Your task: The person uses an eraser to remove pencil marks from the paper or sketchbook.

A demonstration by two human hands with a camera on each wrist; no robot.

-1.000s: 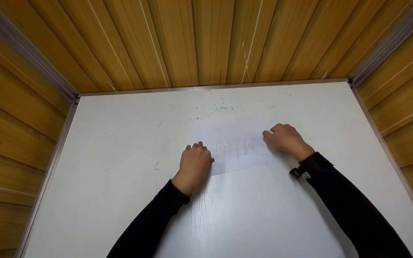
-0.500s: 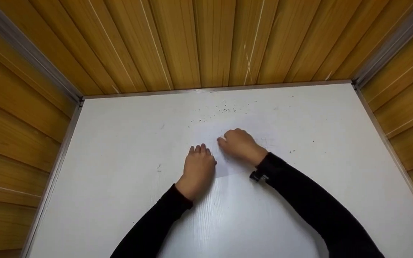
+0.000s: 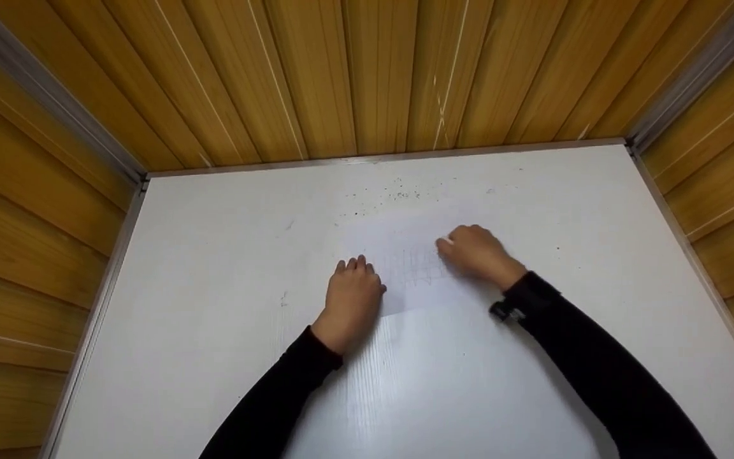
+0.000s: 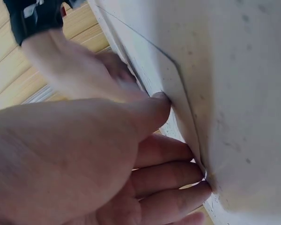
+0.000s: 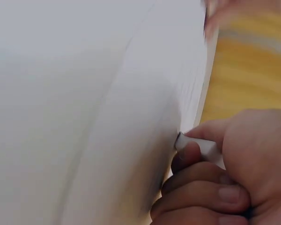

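Erasing step in progress, judging by the setup: sheet of paper lies flat on the white table, roughly mid-table, w/ faint pencil strokes on it between the two hands. Left hand lies flat on the paper's left edge, fingers straight and together, palm down, pinning the sheet, nothing gripped. Right hand is at the right side of the marks, fingers curled; right wrist view shows its grip clamped on a small white eraser, pinched between thumb and forefinger, tip touching the paper. Eraser not visible in head view, hidden under the fingers. Marks look pale but not gone, so I'd call it partway, strokes left of the right hand not yet cleared. Dark specks scattered on the table beyond the paper, prob eraser crumbs, can't confirm. Next move calls for: short rubbing passes leftward over the remaining strokes, moderate pressure, eraser tip kept flat, left hand holding down firm so the sheet doesn't creep or buckle. Risk imo: rubbing toward the unpinned right edge could crease the paper. Wood-panel walls around, nothing else on the table
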